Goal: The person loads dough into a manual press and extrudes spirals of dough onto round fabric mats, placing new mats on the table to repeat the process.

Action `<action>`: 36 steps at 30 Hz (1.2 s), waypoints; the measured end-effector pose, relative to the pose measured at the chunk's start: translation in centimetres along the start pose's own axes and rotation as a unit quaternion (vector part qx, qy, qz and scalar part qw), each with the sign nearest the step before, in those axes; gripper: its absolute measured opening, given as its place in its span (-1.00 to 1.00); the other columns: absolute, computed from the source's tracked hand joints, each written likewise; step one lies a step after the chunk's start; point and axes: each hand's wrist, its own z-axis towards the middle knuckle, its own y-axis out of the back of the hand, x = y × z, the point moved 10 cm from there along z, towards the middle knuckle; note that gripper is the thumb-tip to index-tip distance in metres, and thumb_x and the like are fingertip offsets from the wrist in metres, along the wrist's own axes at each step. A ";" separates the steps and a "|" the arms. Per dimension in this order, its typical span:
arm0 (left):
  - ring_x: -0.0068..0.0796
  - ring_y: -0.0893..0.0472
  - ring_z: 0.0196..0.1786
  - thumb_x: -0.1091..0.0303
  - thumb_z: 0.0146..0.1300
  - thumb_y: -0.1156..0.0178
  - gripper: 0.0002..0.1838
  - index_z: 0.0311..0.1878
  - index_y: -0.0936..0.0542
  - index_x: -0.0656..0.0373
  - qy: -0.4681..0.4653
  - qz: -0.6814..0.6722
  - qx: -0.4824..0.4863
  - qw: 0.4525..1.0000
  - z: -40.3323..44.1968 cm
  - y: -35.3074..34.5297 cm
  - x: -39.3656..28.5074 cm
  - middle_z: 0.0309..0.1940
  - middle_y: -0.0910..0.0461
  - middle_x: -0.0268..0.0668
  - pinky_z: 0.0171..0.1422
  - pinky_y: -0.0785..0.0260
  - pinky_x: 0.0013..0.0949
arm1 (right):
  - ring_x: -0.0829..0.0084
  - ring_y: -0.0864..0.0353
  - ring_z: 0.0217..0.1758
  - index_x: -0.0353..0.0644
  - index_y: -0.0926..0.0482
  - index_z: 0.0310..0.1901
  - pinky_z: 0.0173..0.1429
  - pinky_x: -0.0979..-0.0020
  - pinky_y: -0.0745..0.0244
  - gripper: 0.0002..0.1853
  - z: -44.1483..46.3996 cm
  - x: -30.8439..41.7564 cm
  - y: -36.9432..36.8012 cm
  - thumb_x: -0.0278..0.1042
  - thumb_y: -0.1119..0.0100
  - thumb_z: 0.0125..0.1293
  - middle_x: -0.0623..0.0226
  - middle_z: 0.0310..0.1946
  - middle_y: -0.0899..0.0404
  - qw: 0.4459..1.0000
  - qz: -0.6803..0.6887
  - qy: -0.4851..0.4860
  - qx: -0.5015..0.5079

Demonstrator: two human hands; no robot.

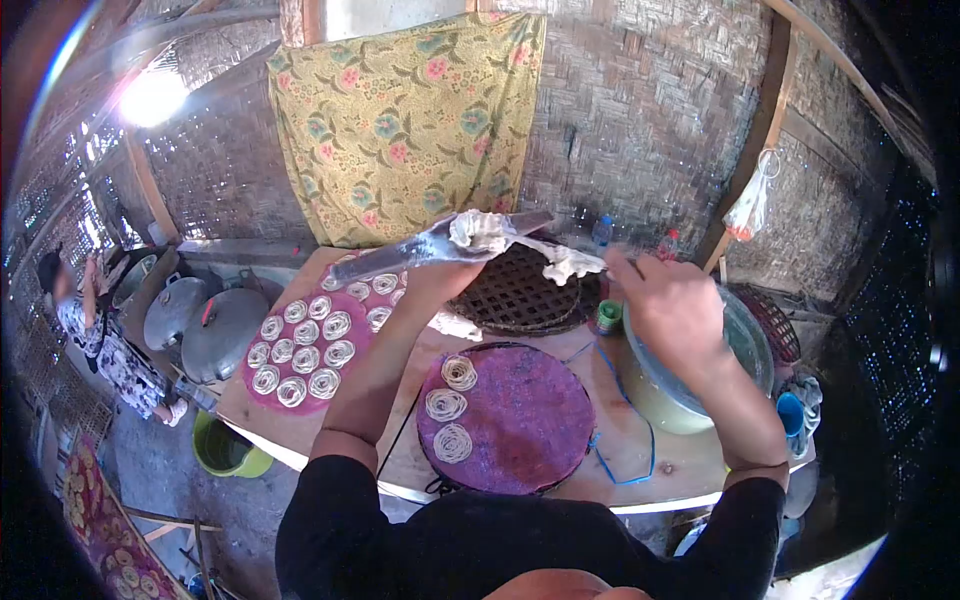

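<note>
My left hand [455, 278] is wrapped round a long, greyish press tool [400, 257], held up slantwise above the table. A lump of white dough [480, 232] is heaped on its middle. My right hand [672, 308] is closed at the end of a dough-coated strip [572, 264], which reaches from the tool to my fingers; whether a utensil is under the dough I cannot tell. Below both hands lies a round purple cloth-covered tray [520, 420]. Three coiled dough nests, one of them a pale noodle nest [446, 405], sit along its left side.
Another purple round [290, 345] on the left bears several nests. A dark woven tray [520, 290] lies behind, and a large tub [680, 400] stands at right, near a blue cord [652, 450]. Lidded pots [222, 335] and a person [105, 335] are at far left.
</note>
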 end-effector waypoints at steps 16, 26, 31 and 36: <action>-0.25 -0.50 0.07 0.02 0.28 -0.03 -0.60 0.01 -0.51 0.10 0.072 -0.110 0.052 0.990 -1.0 -1.9 2.0 0.01 -0.54 -0.21 0.19 -0.31 -0.27 | 0.24 -0.52 -0.51 0.07 -0.45 0.12 -0.48 0.25 -0.44 -0.53 -1.7 -2.7 0.4 -0.47 -0.10 0.13 0.28 -0.55 -0.39 0.983 0.130 -0.132 -0.005; -0.22 -0.57 -0.12 0.31 0.10 -0.19 -0.79 -0.18 -0.56 0.09 0.035 -0.043 -0.011 0.998 0.0 -3.9 -2.7 -0.26 -0.61 -0.27 0.02 -0.38 -0.27 | -0.03 -0.55 -0.43 0.06 -0.37 0.22 -0.35 0.09 -0.44 -0.54 -6.1 4.4 -11.4 -0.45 -0.02 0.27 0.01 -0.38 -0.50 0.888 0.363 -0.280 0.020; -0.24 -0.58 -0.20 0.27 0.02 -0.25 -0.78 -0.24 -0.58 0.06 0.060 -0.108 -0.053 0.991 0.2 -4.0 -2.5 -0.35 -0.61 -0.25 -0.10 -0.42 -0.30 | 0.61 -0.42 -0.26 -0.12 -0.41 0.19 -0.13 0.42 -0.42 -0.64 -9.3 -1.0 -12.3 -0.44 0.07 0.36 0.03 -0.27 -0.58 0.798 0.465 -0.354 0.146; -0.24 -0.57 -0.31 0.27 -0.04 -0.25 -0.85 -0.35 -0.58 0.02 -0.036 -0.025 -0.080 0.996 0.5 -6.2 -5.5 -0.40 -0.59 -0.29 -0.23 -0.42 -0.23 | 0.44 -0.53 -0.41 -0.16 -0.35 0.24 -0.19 0.43 -0.45 -0.60 -9.1 0.3 -12.9 -0.49 0.08 0.36 0.08 -0.36 -0.60 0.849 0.449 -0.273 0.055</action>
